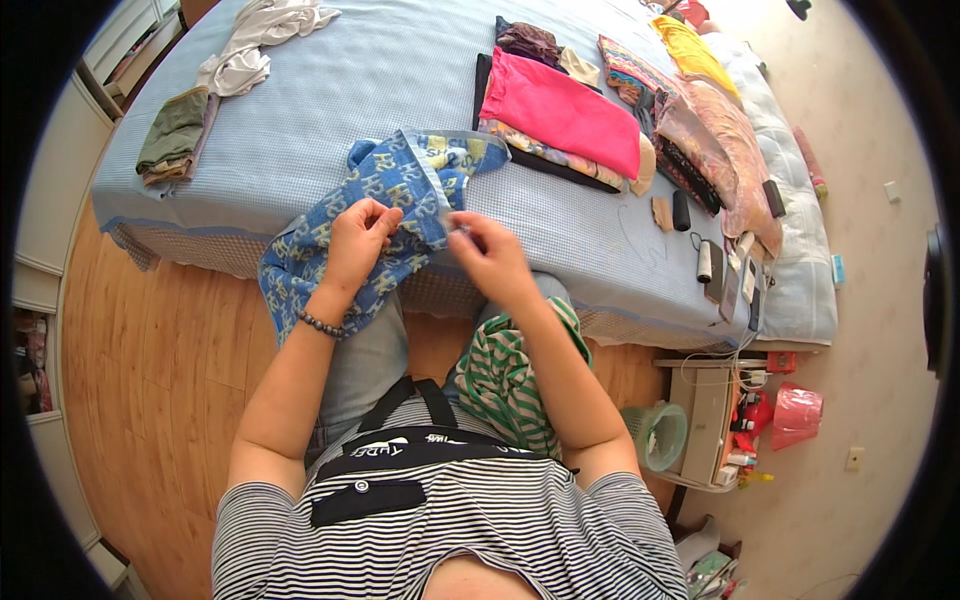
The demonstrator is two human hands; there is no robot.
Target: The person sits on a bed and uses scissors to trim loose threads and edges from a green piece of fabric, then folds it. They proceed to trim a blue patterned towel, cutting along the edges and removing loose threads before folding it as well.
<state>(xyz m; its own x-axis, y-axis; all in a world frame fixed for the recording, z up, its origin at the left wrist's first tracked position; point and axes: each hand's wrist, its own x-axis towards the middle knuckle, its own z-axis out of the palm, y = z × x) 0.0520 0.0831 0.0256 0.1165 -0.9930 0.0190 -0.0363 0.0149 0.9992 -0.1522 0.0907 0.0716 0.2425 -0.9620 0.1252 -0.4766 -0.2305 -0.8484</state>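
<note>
A blue cloth printed with yellow and white figures (315,235) is draped over the bed's front edge and my lap. Over it, my left hand (362,240) has thumb and forefinger pinched; what sits between them is too small to make out. Close to the cloth's pale edge strip, my right hand (495,260) is pinched too, slightly blurred, and its fingertips hide what they grip. A beaded bracelet circles my left wrist. Green and beige striped fabric (510,375) lies bunched on my right thigh, beneath my right forearm.
The bed (330,80) carries folded olive clothes (175,130), a crumpled white garment (255,40) and a pile topped by pink cloth (565,105). A black spool (681,210), a white spool (704,262) and loose thread lie right. A green bin (660,437) stands beside a nightstand.
</note>
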